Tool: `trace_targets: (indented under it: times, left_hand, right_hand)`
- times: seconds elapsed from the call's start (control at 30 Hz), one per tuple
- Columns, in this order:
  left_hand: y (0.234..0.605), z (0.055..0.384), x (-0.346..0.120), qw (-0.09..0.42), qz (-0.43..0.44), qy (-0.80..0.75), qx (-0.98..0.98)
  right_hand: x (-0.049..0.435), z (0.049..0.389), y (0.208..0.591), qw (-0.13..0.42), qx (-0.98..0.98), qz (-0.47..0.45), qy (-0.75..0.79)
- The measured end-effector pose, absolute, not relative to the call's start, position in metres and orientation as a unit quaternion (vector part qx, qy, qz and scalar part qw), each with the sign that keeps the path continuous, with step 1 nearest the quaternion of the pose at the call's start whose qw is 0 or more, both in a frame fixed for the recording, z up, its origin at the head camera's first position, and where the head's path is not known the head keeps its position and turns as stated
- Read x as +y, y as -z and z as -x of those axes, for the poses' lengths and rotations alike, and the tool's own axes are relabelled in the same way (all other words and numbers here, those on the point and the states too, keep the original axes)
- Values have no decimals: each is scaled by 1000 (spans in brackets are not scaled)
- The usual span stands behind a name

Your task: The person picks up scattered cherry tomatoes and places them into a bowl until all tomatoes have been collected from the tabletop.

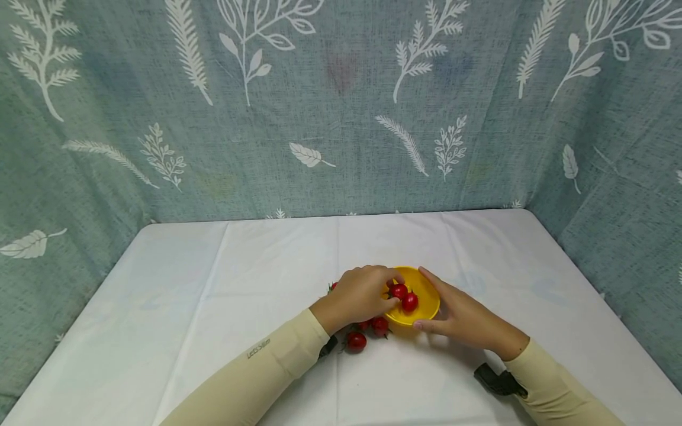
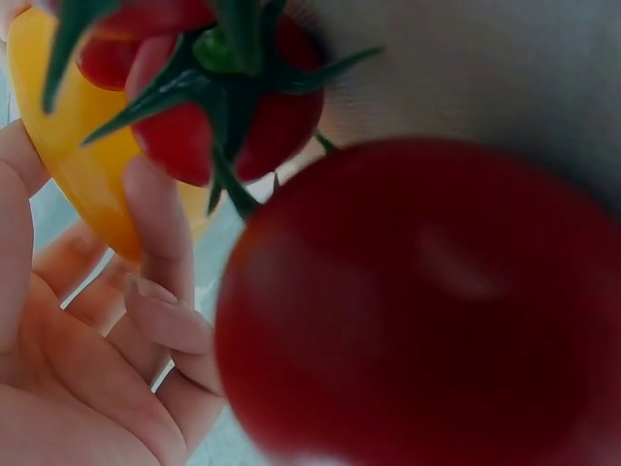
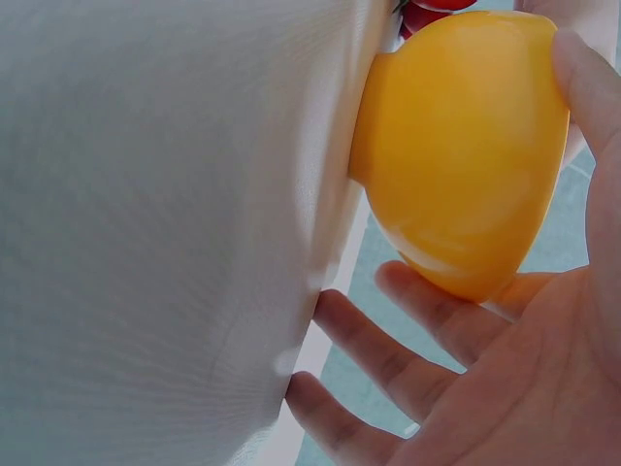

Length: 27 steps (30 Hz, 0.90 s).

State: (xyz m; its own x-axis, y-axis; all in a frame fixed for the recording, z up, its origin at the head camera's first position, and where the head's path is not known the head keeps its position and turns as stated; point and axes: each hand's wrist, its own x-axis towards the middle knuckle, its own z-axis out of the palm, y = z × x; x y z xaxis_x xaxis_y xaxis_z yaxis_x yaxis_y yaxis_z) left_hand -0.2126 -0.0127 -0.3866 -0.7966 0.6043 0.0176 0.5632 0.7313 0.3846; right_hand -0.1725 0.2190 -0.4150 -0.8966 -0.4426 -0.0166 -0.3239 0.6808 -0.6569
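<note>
A yellow bowl (image 1: 426, 287) stands upright on the white cloth, with two red cherry tomatoes visible inside its rim. My left hand (image 1: 362, 294) reaches over the bowl's left side, thumb and fingertips around one cherry tomato (image 1: 398, 290). The other cherry tomato (image 1: 409, 302) lies beside it in the bowl. From the right, my right hand (image 1: 469, 316) holds the bowl, its thumb at the near side and a finger at the far rim. In the right wrist view, the remaining fingers (image 3: 378, 364) spread below the bowl's side, two fingertips touching the cloth.
Several cherry tomatoes (image 1: 356, 341) with green stems lie on the white tablecloth (image 1: 256, 284) under and beside the left wrist, partly hidden by it. One looms large (image 2: 417, 311) in the left wrist view. A leaf-patterned curtain (image 1: 341, 118) encloses the table's back and sides.
</note>
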Motion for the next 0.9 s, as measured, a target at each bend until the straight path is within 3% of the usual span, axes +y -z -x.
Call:
trace_targets:
  times: [0.9]
  left_hand:
    - [383, 212, -6, 79, -298, -156, 938]
  right_hand:
    - [220, 172, 415, 86, 913, 210, 338]
